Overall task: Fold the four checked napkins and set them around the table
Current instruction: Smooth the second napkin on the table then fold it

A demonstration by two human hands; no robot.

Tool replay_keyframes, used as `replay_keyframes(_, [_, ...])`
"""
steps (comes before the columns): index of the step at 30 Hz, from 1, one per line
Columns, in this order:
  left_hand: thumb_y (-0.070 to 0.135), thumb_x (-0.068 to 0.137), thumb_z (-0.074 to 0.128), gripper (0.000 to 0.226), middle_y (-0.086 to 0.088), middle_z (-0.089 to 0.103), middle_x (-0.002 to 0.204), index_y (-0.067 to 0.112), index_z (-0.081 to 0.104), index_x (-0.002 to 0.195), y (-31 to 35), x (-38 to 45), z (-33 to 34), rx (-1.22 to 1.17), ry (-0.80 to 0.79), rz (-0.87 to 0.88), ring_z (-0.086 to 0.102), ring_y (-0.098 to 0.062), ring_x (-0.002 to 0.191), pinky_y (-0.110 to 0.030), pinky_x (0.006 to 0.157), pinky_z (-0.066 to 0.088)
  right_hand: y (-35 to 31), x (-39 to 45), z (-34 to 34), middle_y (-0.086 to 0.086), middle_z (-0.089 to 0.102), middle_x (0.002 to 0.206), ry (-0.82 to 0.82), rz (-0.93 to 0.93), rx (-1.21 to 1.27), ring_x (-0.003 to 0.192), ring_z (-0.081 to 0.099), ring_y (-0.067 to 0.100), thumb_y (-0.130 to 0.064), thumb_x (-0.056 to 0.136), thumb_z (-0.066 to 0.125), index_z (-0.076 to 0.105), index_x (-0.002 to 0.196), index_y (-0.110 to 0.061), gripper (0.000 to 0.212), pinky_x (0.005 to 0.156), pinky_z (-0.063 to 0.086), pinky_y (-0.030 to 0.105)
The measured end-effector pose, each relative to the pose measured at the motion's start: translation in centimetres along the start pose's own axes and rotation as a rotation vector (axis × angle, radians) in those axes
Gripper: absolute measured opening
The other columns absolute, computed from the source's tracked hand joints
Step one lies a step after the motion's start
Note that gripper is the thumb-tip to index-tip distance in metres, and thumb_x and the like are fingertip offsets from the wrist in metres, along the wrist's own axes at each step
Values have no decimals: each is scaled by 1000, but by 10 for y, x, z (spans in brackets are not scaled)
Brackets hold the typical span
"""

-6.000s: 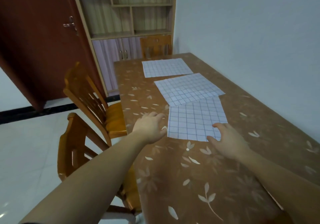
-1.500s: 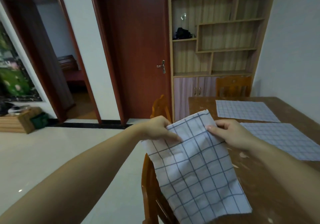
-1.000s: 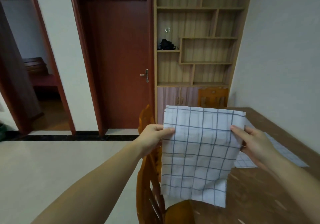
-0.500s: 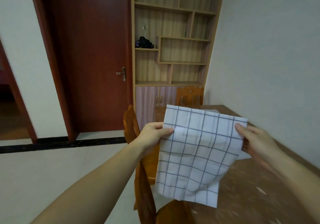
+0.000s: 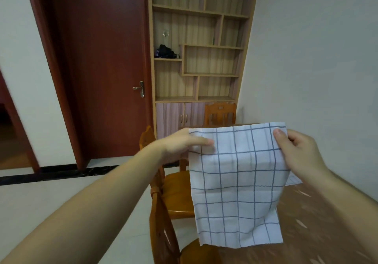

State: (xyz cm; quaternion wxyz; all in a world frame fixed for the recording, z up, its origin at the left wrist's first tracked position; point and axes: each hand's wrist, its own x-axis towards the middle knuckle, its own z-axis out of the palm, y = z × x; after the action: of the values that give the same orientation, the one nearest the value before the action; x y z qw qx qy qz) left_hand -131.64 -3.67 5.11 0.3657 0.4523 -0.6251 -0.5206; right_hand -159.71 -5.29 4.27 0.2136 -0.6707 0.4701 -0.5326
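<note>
A white napkin with blue checks [image 5: 237, 184] hangs in the air in front of me, above the table's left edge. My left hand [image 5: 182, 145] pinches its top left corner, thumb on the front. My right hand [image 5: 296, 153] pinches the top right corner. The cloth hangs loose with its lower part billowing. Behind it, a corner of another checked napkin [image 5: 293, 181] shows on the brown flower-patterned table [image 5: 319, 222]. The other napkins are hidden.
Two orange wooden chairs [image 5: 163, 184] stand along the table's left side, and a third chair [image 5: 219, 114] at its far end. Behind are a wooden shelf unit [image 5: 196, 59], a dark red door [image 5: 102, 69] and a grey wall on the right.
Since six seconds ago I picked the nearest napkin off the table. In the last second both hands spread it wider and raised it slightly; the view swung a little right.
</note>
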Motion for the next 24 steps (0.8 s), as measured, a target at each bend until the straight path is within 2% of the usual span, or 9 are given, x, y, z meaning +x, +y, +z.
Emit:
replay_keyframes(3, [27,91,63,31,-8,73,111,9,71,115,30,7,3,143,-97,12,69,-25,104,-34,88,54,2,2,-3,-27,64,55,-4,-1,39,52,55,-13,-27,99,51,64,68,-23,34,51,43,11])
replay_keyframes(5, [26,92,64,24,-8,74,105,9,75,105,39,14,7,233,-15,72,69,-26,101,-39,92,54,4,3,-7,-24,66,57,20,20,73,53,57,-11,-30,98,52,66,70,-22,33,55,44,20])
replay_keyframes(7, [27,91,67,18,-5,75,100,13,77,96,42,21,13,273,81,137,70,-23,98,-41,94,53,9,3,-13,-21,70,63,2,64,155,58,61,-9,-32,95,57,68,73,-22,27,58,47,22])
replay_keyframes(10, [21,93,65,14,7,71,73,9,73,90,48,27,23,153,174,226,68,-4,69,-21,69,53,29,-6,-19,-6,76,85,-212,211,217,78,70,6,-25,88,67,70,84,-23,5,70,54,27])
replay_keyframes(11, [18,94,63,14,11,67,63,7,71,90,49,29,26,132,215,250,62,2,57,-14,59,48,39,-11,-20,-4,75,91,-305,247,163,81,71,8,-20,86,69,70,88,-23,4,70,55,27])
replay_keyframes(13, [16,94,63,13,13,63,59,5,70,93,47,34,28,97,290,279,57,3,51,-11,51,43,60,-19,-20,-1,75,95,-424,315,93,82,73,10,-13,84,71,71,95,-18,12,69,57,23])
replay_keyframes(18, [22,94,64,11,0,68,77,15,71,88,40,39,27,40,363,239,63,-12,71,-23,63,50,90,-28,-24,0,78,94,-460,397,101,87,74,16,-12,86,70,73,97,-17,13,84,57,34])
replay_keyframes(21, [20,95,61,13,-12,67,89,11,71,94,36,43,33,-41,386,237,62,-24,83,-37,78,51,94,-38,-21,-6,77,96,-560,395,52,88,72,8,-16,83,74,73,98,-24,16,81,55,26])
replay_keyframes(24, [21,96,61,13,-10,67,90,12,69,95,33,47,39,-104,392,241,63,-23,83,-35,78,53,101,-47,-12,-7,77,94,-596,363,-61,91,70,8,-22,80,77,76,93,-24,13,85,53,29])
